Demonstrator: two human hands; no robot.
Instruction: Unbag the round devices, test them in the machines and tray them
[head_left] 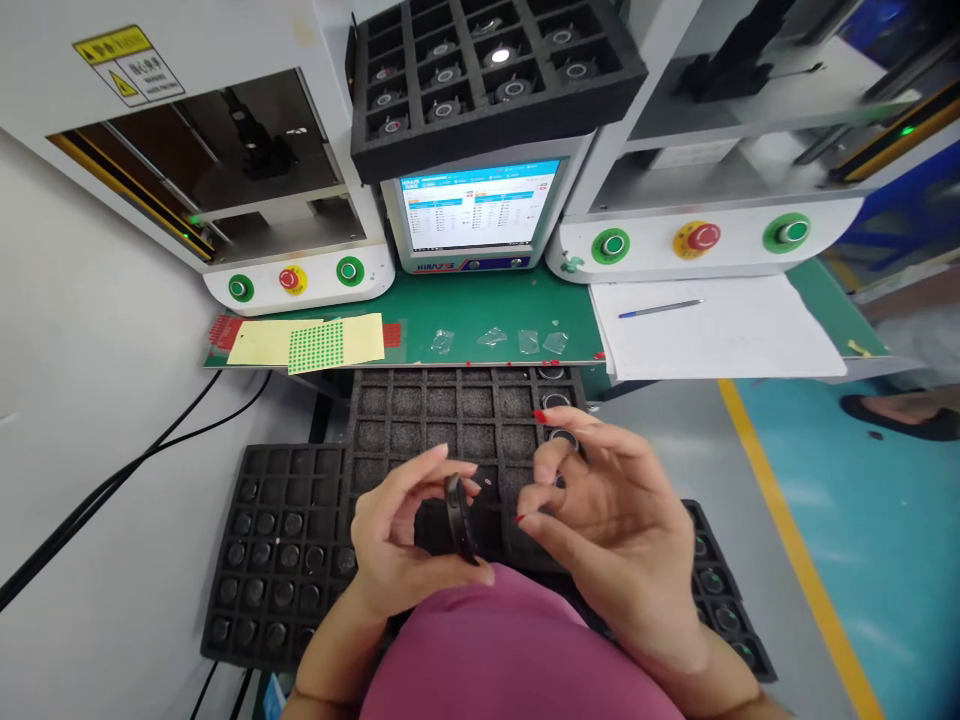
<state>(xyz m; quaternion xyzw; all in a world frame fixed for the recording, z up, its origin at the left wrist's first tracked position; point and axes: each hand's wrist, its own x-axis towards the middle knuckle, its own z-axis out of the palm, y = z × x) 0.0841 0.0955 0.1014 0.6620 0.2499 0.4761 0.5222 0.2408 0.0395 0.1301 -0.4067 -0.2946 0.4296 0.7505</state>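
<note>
Disc (457,515): long axis near-upright, left of my right hand (622,525)
Left hand (390,530): nearer, pinching it
Right hand: half-curled, hold unclear

Gap between black piece (457,515) and right hand (626,530), tray (421,402) beneath

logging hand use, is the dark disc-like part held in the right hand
No, the left hand holds the dark disc-like part, apart from the right hand.

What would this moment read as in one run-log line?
left hand: pinching dark disc, edge-on | right hand: apart from disc, fingers partly curled, red at fingertips, grip unclear | below hands: black foam tray
</note>
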